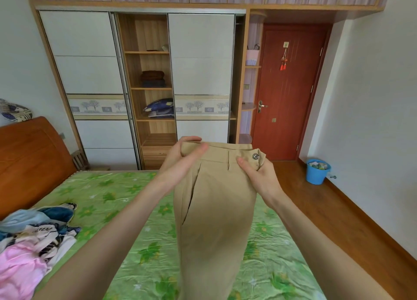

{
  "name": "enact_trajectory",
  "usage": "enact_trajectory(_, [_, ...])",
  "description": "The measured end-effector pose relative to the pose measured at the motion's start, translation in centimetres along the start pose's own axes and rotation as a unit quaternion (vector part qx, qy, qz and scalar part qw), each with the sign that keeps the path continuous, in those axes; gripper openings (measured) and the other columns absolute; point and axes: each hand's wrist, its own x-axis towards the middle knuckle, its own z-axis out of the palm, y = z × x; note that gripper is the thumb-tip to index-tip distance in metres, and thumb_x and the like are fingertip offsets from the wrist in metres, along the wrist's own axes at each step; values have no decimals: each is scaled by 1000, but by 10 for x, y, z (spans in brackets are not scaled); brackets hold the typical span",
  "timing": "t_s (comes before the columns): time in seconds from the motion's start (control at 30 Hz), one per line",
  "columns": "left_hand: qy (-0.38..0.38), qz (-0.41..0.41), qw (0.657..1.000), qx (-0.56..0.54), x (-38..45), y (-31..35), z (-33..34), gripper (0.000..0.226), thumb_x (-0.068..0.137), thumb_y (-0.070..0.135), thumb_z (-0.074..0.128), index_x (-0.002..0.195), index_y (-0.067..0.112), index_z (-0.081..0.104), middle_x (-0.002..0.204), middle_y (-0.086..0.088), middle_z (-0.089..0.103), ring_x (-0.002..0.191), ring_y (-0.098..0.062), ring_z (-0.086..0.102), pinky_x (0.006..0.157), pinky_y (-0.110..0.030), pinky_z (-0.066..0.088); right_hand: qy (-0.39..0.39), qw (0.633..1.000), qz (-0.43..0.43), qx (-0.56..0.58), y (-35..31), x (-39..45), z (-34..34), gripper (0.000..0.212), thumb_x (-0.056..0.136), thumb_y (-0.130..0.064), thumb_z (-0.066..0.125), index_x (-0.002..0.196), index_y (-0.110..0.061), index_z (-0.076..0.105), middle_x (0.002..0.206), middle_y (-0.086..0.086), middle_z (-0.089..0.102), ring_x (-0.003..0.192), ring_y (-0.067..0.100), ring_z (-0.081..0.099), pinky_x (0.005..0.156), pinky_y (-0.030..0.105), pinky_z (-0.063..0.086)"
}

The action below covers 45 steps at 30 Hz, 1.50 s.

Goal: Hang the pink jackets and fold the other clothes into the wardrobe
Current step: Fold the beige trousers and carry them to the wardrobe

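Beyond the hands, the open wardrobe bay is flanked by closed sliding doors. Two shelves are taken up by folded clothes and pillows; the lowest is left bare. Left of the left hand, the bed is blocked by a clothes pile.

Your left hand and right hand pinch the khaki trousers by the waistband above the bed.
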Motion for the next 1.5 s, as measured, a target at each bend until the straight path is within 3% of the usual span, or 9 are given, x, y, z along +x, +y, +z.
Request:
enact_trajectory(0.2, [39, 90, 988, 121, 9, -11, -16, 42, 74, 34, 95, 108, 37, 70, 105, 14, 74, 97, -3, 67, 86, -25, 50, -48, 994, -42, -86, -20, 9, -15, 26, 85, -28, 87, 95, -22, 65, 83, -11, 72, 77, 3, 66, 70, 20, 52])
enact_trajectory(0.33, [-11, 113, 980, 161, 16, -1, -23, 24, 82, 22, 90, 102, 26, 78, 97, 11, 78, 96, -11, 73, 97, -42, 57, -192, 913, -153, -325, -53, 25, -33, 53, 86, -42, 82, 132, -38, 55, 108, -6, 74, 96, 12, 71, 90, 30, 56])
enact_trajectory(0.43, [-72, 115, 971, 196, 22, 16, -28, 21, 86, 20, 87, 106, 23, 80, 102, 9, 80, 101, -11, 74, 101, -40, 55, -250, 852, -206, -411, -71, 37, -39, 17, 91, -52, 71, 93, -38, 64, 77, -9, 69, 66, 10, 65, 66, 41, 57])
enact_trajectory(0.6, [-163, 61, 915, 363, 30, 50, -16, 33, 70, 55, 91, 89, 31, 80, 89, 13, 78, 91, -8, 71, 88, -34, 59, -235, 835, -216, -447, -81, 45, -37, 50, 92, -64, 58, 80, -17, 67, 63, 5, 63, 55, 25, 56, 55, 49, 50])
enact_trajectory(0.83, [-280, 28, 883, 375, 33, 72, -5, 30, 79, 38, 91, 99, 18, 80, 99, 1, 81, 101, -22, 75, 98, -50, 57, -346, 833, -72, -426, -119, 42, -51, 22, 82, -53, 84, 92, -40, 70, 86, -22, 75, 80, -1, 70, 70, 17, 53])
enact_trajectory(0.97, [-373, -7, 858, 353, 25, 99, -11, 36, 78, 34, 93, 106, 14, 81, 103, 4, 82, 103, -15, 77, 105, -42, 56, -494, 780, 127, -364, -151, 38, -61, 38, 85, -33, 87, 120, -23, 76, 116, -6, 78, 110, 14, 74, 103, 42, 56])
enact_trajectory(1.1, [-467, -47, 812, 346, 28, 132, -26, 36, 78, 36, 92, 107, 18, 81, 108, 1, 81, 103, -15, 77, 93, -29, 59, -624, 712, 253, -200, -168, 42, -65, 38, 95, -6, 74, 132, -4, 68, 132, 18, 70, 122, 32, 69, 102, 44, 57])
enact_trajectory(1.3, [-526, -106, 795, 285, 62, 140, -48, 34, 81, 13, 87, 113, 14, 77, 119, -8, 78, 110, -20, 76, 86, -21, 59, -602, 729, 291, -147, -166, 73, -50, 26, 95, -7, 72, 120, -3, 75, 124, 20, 73, 110, 27, 74, 89, 35, 62])
enact_trajectory(1.5, [-385, -97, 780, 484, 136, 106, -38, 57, 81, 15, 89, 134, 12, 66, 127, -3, 75, 120, -23, 69, 112, -44, 50, -471, 662, 122, -570, -161, 150, 11, 15, 86, -38, 83, 96, -25, 81, 98, -11, 79, 103, 10, 70, 110, 40, 48])
